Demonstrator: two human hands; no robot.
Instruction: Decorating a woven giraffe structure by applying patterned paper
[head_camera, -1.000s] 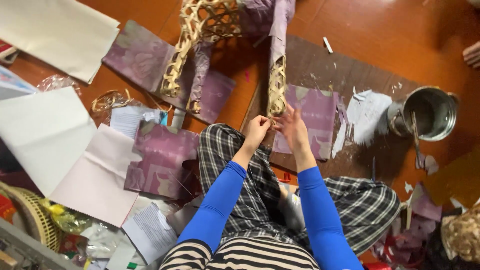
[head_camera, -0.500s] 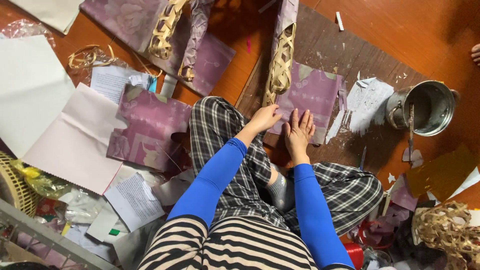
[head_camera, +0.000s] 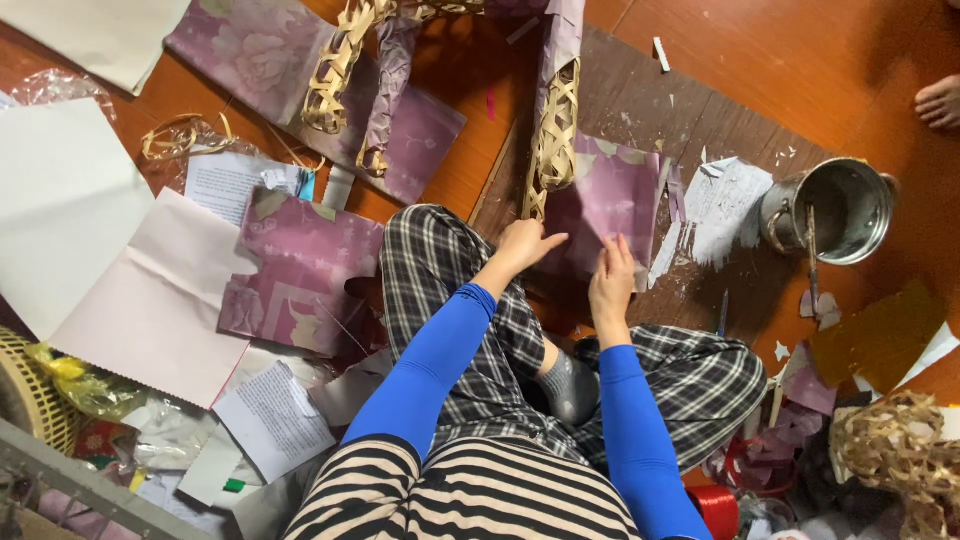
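Wooden floor under paper sheets and metal pot

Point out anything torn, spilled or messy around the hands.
Torn white paper lies ragged on the dark board, scraps scattered beside the metal pot. Both hands, left and right, press the purple paper.
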